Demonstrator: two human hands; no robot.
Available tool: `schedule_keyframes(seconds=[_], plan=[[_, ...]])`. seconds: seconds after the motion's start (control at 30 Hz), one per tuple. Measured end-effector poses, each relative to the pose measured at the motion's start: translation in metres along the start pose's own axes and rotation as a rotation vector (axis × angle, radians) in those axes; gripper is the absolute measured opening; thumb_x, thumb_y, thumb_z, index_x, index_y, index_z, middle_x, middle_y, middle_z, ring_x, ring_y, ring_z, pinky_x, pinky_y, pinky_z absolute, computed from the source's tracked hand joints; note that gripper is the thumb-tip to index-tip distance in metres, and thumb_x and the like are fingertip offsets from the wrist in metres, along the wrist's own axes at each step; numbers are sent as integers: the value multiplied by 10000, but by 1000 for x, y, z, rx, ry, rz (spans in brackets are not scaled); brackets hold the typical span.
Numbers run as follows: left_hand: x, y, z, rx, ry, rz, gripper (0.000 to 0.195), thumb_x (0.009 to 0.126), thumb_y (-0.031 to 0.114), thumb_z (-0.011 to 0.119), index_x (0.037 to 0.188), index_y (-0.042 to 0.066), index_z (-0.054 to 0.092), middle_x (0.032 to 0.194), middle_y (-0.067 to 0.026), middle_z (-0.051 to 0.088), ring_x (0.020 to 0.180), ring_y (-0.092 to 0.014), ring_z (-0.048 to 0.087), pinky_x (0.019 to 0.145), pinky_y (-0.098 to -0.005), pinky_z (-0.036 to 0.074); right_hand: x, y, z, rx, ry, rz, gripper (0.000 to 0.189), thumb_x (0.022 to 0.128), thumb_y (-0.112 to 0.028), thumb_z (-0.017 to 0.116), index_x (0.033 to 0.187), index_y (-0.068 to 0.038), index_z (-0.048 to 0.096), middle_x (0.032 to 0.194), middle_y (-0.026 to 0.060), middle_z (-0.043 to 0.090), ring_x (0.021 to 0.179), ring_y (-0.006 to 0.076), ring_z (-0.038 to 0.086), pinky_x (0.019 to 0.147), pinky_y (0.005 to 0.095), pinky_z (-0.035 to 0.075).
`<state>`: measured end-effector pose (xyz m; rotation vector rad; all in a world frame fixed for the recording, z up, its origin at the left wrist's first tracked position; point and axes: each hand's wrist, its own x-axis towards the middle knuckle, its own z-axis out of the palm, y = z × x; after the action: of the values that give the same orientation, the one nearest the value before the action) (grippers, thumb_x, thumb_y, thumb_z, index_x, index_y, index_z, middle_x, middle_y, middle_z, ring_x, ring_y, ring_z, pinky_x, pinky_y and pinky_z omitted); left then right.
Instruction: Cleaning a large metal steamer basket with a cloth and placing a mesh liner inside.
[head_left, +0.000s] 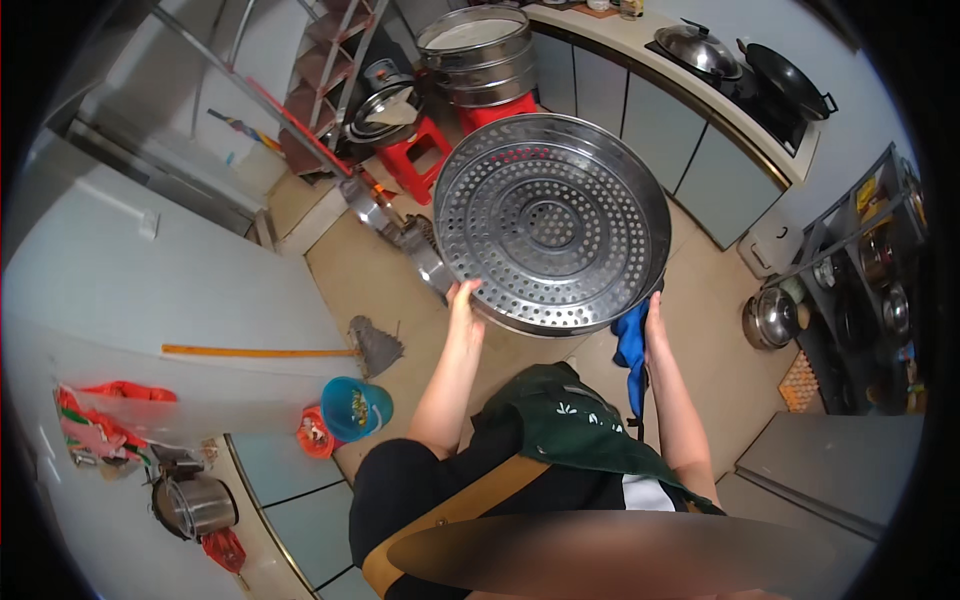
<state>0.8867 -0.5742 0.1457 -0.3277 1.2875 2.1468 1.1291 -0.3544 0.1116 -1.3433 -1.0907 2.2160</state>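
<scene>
Between my hands is a large round stainless-steel steamer tier (551, 251), held off the floor. Its base is perforated in rings, and nothing lies on it. My left hand (466, 311) grips the near left of the wall, with the thumb over the rim. At the right side, my right hand (655, 330) supports the tier, its fingers mostly hidden behind the wall. A blue cloth (631, 341) hangs down beside that hand. Beyond the tier, a stack of similar steel steamer tiers (480, 79) rests on a red plastic stool (499, 112), its top one containing something white.
A second red stool (416, 157) bears metal pans. Metal stairs (337, 67) rise at the back left. A mop (375, 346) and a blue bucket (352, 409) stand left. The counter (600, 26) curves along the back right; a pot (772, 319) sits by shelves.
</scene>
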Motion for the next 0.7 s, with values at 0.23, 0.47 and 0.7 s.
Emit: schedule_keyframes(seconds=[0.23, 0.47, 0.7], plan=[[97, -50, 184, 126, -176, -12, 663, 597, 77, 684, 1124, 114, 283, 970, -103, 475, 874, -231, 508, 695, -371, 461, 100, -90, -37, -382, 307, -453, 564, 735, -330, 656, 1051, 102, 480, 936, 142, 577, 786, 206, 550, 684, 304, 451], [163, -97, 315, 377, -109, 206, 673, 608, 61, 699, 1132, 58, 277, 916, -98, 525, 855, -175, 534, 752, -301, 436, 222, -164, -92, -118, 343, -144, 309, 636, -41, 529, 930, 56, 536, 833, 94, 558, 673, 169, 506, 572, 258, 407], [228, -14, 371, 478, -150, 96, 1118, 690, 400, 704, 1325, -35, -107, 1226, -228, 422, 1150, -288, 407, 988, -381, 269, 344, -295, -108, -202, 183, -297, 307, 645, 34, 497, 951, 44, 466, 889, 121, 548, 733, 208, 554, 649, 291, 461]])
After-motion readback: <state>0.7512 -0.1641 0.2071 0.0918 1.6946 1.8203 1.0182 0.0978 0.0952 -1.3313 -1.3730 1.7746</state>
